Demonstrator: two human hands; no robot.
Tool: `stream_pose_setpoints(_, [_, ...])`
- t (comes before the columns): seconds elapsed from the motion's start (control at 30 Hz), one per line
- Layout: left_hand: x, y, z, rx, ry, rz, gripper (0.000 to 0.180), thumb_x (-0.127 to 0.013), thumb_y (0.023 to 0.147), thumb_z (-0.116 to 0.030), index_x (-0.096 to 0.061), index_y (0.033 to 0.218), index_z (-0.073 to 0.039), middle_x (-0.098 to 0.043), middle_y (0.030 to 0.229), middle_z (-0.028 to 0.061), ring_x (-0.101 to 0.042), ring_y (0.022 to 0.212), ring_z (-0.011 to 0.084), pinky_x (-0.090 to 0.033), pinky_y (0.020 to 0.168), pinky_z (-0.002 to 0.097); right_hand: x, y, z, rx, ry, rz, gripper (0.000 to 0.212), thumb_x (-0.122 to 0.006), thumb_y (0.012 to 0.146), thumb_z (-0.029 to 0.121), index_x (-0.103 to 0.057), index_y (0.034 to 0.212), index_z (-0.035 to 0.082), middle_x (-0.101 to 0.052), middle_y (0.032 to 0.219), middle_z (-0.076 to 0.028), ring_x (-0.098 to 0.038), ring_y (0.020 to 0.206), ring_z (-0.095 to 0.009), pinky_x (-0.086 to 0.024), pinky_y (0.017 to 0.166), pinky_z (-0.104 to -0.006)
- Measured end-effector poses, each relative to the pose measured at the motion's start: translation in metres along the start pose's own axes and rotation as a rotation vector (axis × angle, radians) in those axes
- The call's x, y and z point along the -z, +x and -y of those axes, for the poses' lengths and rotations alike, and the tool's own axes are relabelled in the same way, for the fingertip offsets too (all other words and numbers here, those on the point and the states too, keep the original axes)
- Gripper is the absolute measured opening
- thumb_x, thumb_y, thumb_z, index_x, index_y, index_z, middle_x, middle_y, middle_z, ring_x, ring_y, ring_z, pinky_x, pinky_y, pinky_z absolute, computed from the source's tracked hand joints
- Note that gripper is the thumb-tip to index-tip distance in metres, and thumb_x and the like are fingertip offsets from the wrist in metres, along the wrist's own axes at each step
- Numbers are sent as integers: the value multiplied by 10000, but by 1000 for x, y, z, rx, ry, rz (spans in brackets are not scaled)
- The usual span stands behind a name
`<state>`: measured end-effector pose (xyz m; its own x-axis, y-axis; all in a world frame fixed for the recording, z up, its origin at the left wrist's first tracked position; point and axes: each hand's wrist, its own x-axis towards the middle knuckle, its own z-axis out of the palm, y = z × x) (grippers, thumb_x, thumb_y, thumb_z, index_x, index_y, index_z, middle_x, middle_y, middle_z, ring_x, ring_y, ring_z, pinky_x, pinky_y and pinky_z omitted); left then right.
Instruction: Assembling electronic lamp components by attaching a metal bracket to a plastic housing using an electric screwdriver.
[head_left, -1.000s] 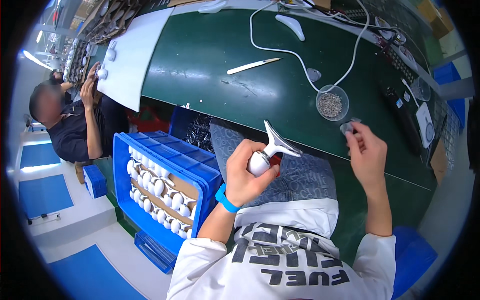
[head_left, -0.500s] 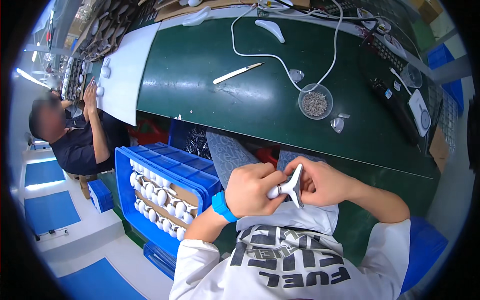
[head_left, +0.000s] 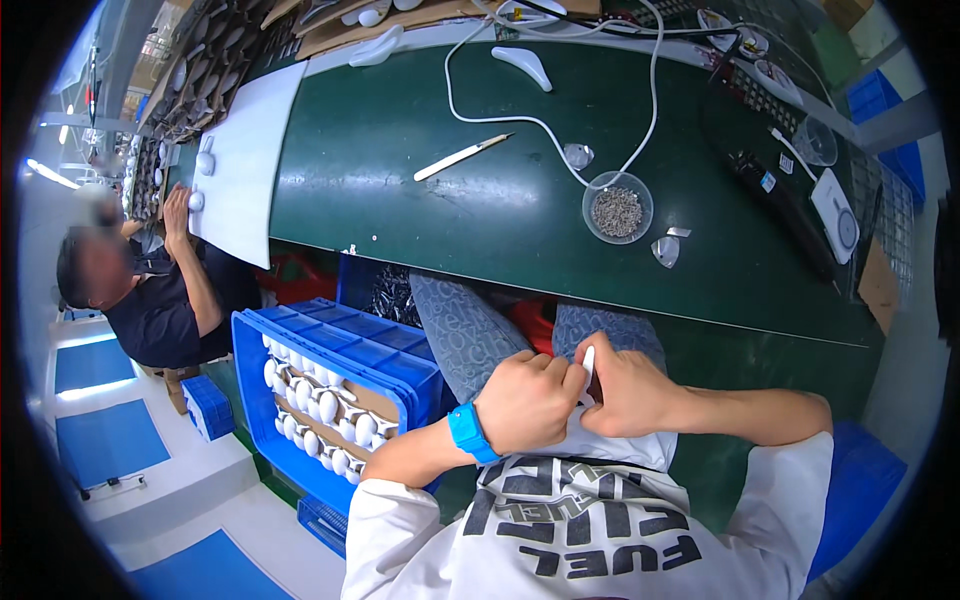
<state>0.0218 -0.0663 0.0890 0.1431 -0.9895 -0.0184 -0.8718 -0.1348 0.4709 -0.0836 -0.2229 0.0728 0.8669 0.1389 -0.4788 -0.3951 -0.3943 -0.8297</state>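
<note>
Low in the frame's centre, my left hand (head_left: 525, 400) and right hand (head_left: 625, 390) both clench around a small white part (head_left: 588, 362), pressed together over my lap for steadiness; the blue crate (head_left: 330, 340) of white pieces waits lower left.

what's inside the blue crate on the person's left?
The blue crate holds rows of white rounded parts seated in a brown cardboard tray. Anything beneath that tray is covered, and the left forearm hides the near corner.
</note>
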Motion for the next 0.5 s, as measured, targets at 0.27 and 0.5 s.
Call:
stream_pose_setpoints(0.27, [6,4,15,-63,-37,65,246,-648,605,-105,-566,832,-56,-561,703,45,-602,643,234,-458,589,346,-4,1,0,-26,145,-10,542,-652,670,87,-372,1111,-55,-609,727,-165,-644,686,-334,-490,642,-418])
stream_pose_setpoints(0.5, [12,2,23,-68,-297,-10,342,-660,567,-19,-580,898,-48,-567,812,110,-585,741,294,-470,654,368,0,-4,-11,20,209,148,520,-639,726,117,-370,1144,-35,-622,751,-262,-651,726,-413,-496,656,-473])
